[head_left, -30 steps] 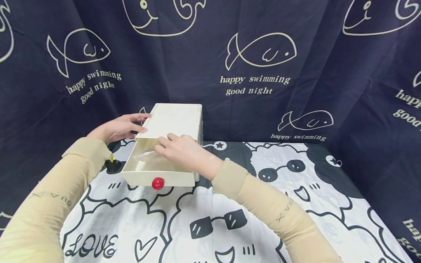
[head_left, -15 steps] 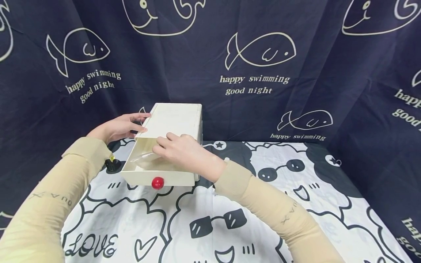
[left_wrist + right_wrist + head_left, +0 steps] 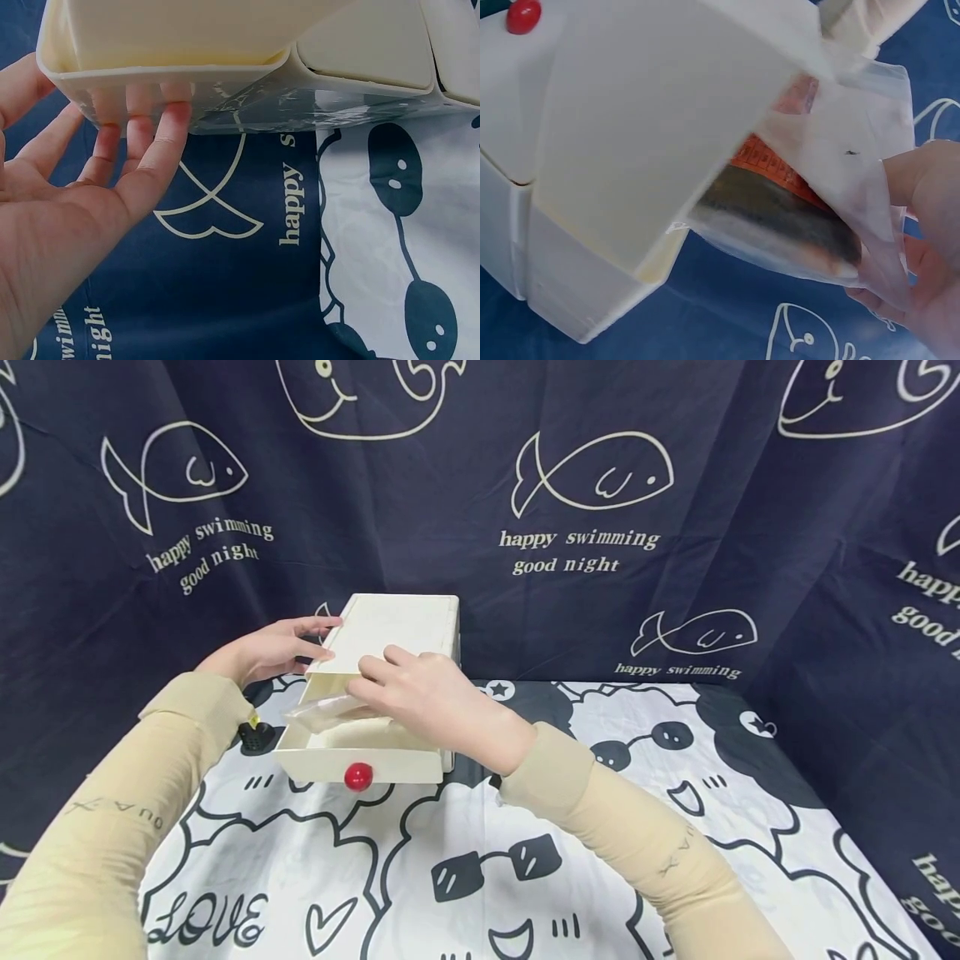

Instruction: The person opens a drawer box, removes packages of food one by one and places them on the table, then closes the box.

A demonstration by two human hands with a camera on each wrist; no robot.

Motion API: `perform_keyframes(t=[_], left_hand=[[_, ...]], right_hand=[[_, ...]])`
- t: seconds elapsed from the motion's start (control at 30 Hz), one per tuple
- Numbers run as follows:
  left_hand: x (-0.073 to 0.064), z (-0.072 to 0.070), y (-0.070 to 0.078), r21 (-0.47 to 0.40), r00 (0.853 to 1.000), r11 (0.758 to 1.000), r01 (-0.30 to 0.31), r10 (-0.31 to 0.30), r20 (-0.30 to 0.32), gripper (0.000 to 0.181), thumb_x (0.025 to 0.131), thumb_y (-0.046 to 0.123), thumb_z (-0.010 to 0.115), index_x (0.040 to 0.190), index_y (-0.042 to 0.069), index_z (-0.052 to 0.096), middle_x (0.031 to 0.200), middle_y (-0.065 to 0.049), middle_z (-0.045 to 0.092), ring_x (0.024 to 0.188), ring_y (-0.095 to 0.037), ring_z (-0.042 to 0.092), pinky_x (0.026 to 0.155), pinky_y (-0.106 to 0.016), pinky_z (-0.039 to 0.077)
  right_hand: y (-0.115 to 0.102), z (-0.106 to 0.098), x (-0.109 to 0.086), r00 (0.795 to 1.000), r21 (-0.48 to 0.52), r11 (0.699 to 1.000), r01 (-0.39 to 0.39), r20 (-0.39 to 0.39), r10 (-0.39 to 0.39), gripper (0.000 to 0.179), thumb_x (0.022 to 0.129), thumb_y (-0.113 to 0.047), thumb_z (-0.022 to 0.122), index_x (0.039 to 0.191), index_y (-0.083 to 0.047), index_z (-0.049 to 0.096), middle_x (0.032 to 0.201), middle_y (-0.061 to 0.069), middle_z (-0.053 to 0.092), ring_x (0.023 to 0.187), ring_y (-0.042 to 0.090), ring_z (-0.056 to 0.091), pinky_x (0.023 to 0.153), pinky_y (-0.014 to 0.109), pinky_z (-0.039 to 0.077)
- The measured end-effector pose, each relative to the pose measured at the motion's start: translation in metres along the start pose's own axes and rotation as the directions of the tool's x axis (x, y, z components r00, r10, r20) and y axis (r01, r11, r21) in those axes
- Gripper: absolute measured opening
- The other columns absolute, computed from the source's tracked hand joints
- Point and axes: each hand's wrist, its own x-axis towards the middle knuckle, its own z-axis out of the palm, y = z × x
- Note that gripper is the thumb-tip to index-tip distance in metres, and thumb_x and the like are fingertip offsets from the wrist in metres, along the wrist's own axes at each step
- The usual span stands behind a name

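Note:
My right hand [image 3: 438,697] pinches a clear plastic bag [image 3: 318,712] over the pulled-out top drawer [image 3: 311,766] of a white drawer cabinet [image 3: 397,631]. Inside the bag, the right wrist view shows something dark with an orange printed band [image 3: 769,165]; its kind is unclear through the plastic. Part of the bag is hidden behind the drawer wall in that view. A red round knob [image 3: 358,777] sits on the drawer front. My left hand [image 3: 270,650] rests its extended fingertips against the cabinet's left side, as the left wrist view [image 3: 67,217] also shows.
Lower drawers [image 3: 367,45] sit closed beneath the top one. A black perforated round thing [image 3: 257,739] is beside the drawer, near the left sleeve. A dark blue fish-print curtain [image 3: 585,602] hangs close behind the cabinet. A cartoon-print cloth [image 3: 420,893] covers the table.
The right hand has risen and shifted slightly right, lifting the plastic bag up from inside the drawer to about its rim. The left hand stays against the cabinet.

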Motion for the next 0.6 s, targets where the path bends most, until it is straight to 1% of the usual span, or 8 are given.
perform_keyframes(t=[0.17,0.33,0.43,0.53,0.6], left_hand=[[0.001,-0.001,-0.001,0.003,1.000,1.000,0.008,-0.008,-0.001,0.071,0.092,0.011,0.058,0.152,0.018,0.021,0.155,-0.017,0.008,0.125,-0.029,0.033,0.093,-0.037,0.042],[0.003,-0.001,-0.003,0.005,1.000,1.000,0.013,-0.013,-0.006,0.071,0.092,0.011,0.058,0.152,0.018,0.021,0.155,-0.017,0.007,0.124,-0.028,0.033,0.090,-0.034,0.043],[0.003,-0.001,-0.004,-0.001,1.000,1.000,0.009,-0.009,-0.009,0.071,0.092,0.010,0.058,0.152,0.018,0.021,0.155,-0.017,0.007,0.124,-0.029,0.033,0.093,-0.039,0.041],[0.003,-0.001,-0.004,-0.011,1.000,1.000,-0.002,0.002,-0.005,0.071,0.092,0.010,0.058,0.152,0.017,0.021,0.155,-0.017,0.007,0.126,-0.030,0.031,0.099,-0.046,0.037],[0.003,-0.001,-0.004,-0.013,1.000,1.000,-0.010,0.010,-0.003,0.070,0.092,0.010,0.058,0.151,0.017,0.021,0.155,-0.017,0.007,0.127,-0.030,0.029,0.100,-0.048,0.034]], right_hand=[[0.003,-0.011,0.000,1.000,0.000,1.000,-0.009,-0.003,0.009,0.012,0.095,-0.029,0.056,0.101,-0.020,0.059,0.088,-0.005,0.056,0.077,0.016,0.054,0.046,0.024,0.039],[0.009,-0.021,-0.001,0.999,-0.009,1.000,-0.022,-0.027,0.022,0.011,0.094,-0.029,0.057,0.101,-0.020,0.060,0.088,-0.004,0.056,0.076,0.016,0.055,0.046,0.024,0.040],[0.014,-0.025,-0.002,0.998,-0.022,0.999,-0.032,-0.062,0.031,0.010,0.093,-0.028,0.058,0.099,-0.020,0.061,0.087,-0.004,0.056,0.075,0.016,0.055,0.045,0.025,0.040],[0.019,-0.028,-0.004,0.995,-0.017,0.999,-0.043,-0.090,0.041,0.008,0.093,-0.025,0.059,0.099,-0.021,0.062,0.086,-0.004,0.056,0.073,0.016,0.055,0.045,0.026,0.040],[0.024,-0.030,-0.006,0.994,-0.002,0.999,-0.049,-0.097,0.049,0.008,0.092,-0.023,0.061,0.099,-0.021,0.063,0.086,-0.004,0.056,0.073,0.016,0.055,0.046,0.026,0.041]])
